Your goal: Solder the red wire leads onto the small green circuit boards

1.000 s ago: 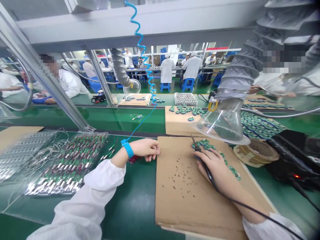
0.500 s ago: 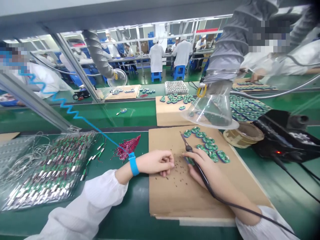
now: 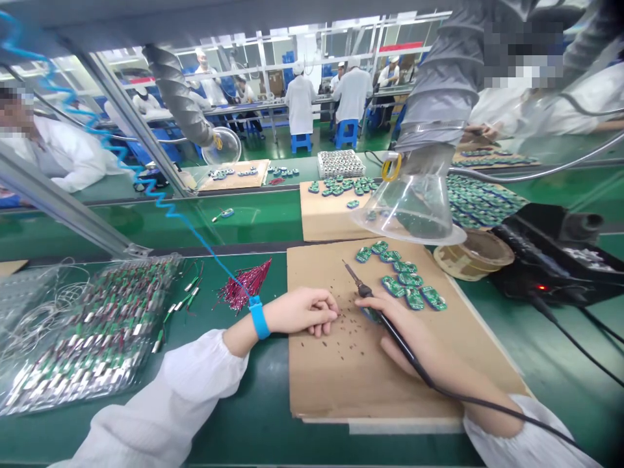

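Observation:
My right hand (image 3: 402, 328) is wrapped round the black handle of a soldering iron (image 3: 359, 284), whose tip points up and away to the left, above the cardboard sheet (image 3: 336, 390). Partly hidden under that hand lies a small circuit board (image 3: 370, 314). My left hand (image 3: 312, 312), with a blue wrist strap (image 3: 259, 317), rests at the cardboard's left side with its fingers curled closed. Whether anything is inside them is hidden. Dark specks are scattered between both hands. Several green circuit boards (image 3: 408, 279) lie beyond my right hand.
A bundle of red wires (image 3: 246, 286) lies beyond my left wrist. Parts with wires fill a clear plastic tray (image 3: 97, 325) at left. A solder reel (image 3: 472, 255) and a black soldering station (image 3: 550, 260) stand at right. A clear fume hood (image 3: 414, 211) hangs low over the boards.
The view has shifted slightly. My left fingers have curled in a little more. The soldering iron has stayed in my right hand, its tip slightly further left.

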`<action>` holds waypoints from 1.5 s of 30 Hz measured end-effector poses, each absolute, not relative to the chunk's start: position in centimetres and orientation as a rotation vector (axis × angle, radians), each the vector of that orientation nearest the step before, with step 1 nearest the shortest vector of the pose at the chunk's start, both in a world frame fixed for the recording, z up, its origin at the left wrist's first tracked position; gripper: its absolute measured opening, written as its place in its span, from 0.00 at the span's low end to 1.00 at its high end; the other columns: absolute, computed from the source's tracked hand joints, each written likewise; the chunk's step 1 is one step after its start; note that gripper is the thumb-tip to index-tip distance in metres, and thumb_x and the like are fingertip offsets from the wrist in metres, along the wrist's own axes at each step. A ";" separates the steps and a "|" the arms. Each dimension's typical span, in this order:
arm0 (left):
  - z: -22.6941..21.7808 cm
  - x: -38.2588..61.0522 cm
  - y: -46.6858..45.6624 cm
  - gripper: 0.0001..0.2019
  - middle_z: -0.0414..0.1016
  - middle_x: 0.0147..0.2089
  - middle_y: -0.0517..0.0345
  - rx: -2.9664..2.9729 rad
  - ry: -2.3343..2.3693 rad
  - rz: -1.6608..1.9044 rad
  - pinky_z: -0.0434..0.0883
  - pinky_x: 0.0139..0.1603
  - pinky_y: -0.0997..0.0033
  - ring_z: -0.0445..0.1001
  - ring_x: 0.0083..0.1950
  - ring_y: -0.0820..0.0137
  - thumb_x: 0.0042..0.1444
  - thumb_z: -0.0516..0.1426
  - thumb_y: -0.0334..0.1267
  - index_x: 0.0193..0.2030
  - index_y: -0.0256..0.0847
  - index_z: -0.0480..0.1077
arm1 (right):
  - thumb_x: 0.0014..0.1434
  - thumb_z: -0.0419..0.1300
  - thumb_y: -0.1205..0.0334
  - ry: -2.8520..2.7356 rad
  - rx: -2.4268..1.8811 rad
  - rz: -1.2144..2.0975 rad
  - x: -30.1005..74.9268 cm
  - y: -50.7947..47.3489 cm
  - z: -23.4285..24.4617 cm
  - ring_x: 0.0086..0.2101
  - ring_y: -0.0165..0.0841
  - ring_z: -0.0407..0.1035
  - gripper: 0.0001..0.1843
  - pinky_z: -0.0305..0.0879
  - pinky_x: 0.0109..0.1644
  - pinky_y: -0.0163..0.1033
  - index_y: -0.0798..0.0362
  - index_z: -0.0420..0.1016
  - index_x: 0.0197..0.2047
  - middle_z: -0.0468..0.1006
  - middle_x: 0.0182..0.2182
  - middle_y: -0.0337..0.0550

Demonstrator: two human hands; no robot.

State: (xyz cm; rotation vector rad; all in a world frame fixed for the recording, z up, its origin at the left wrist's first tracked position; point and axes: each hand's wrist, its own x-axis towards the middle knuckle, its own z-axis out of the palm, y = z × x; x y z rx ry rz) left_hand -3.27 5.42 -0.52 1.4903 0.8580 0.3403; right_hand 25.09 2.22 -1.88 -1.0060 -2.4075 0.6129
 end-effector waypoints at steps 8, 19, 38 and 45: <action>-0.3 -3.1 5.3 0.14 0.78 0.32 0.56 1.480 0.874 0.320 0.73 0.33 0.74 0.75 0.29 0.75 0.65 0.59 0.48 0.45 0.36 0.71 | 0.61 0.55 0.74 -2.364 -1.048 0.562 24.5 2.2 -2.4 0.56 0.44 0.70 0.32 0.67 0.61 0.54 0.41 0.62 0.65 0.73 0.56 0.48; -0.4 -3.1 5.2 0.14 0.78 0.33 0.56 1.513 0.858 0.323 0.73 0.33 0.74 0.75 0.29 0.75 0.67 0.57 0.49 0.44 0.37 0.70 | 0.64 0.59 0.70 -2.317 -0.984 0.573 22.0 0.8 -3.1 0.55 0.43 0.72 0.28 0.72 0.58 0.52 0.43 0.65 0.65 0.73 0.56 0.51; 0.3 -1.9 3.4 0.10 0.81 0.34 0.59 1.807 0.967 0.389 0.71 0.37 0.77 0.79 0.32 0.74 0.70 0.55 0.45 0.45 0.41 0.71 | 0.68 0.56 0.67 -2.031 -1.137 0.663 24.4 1.1 -1.7 0.36 0.34 0.80 0.16 0.76 0.41 0.40 0.44 0.67 0.58 0.82 0.39 0.40; 0.3 -1.5 3.7 0.11 0.78 0.31 0.62 1.812 1.138 0.383 0.69 0.35 0.74 0.76 0.31 0.73 0.71 0.52 0.45 0.43 0.42 0.70 | 0.68 0.60 0.65 -1.732 -1.119 0.877 25.2 0.6 -2.7 0.34 0.34 0.77 0.15 0.75 0.38 0.40 0.45 0.67 0.57 0.79 0.37 0.41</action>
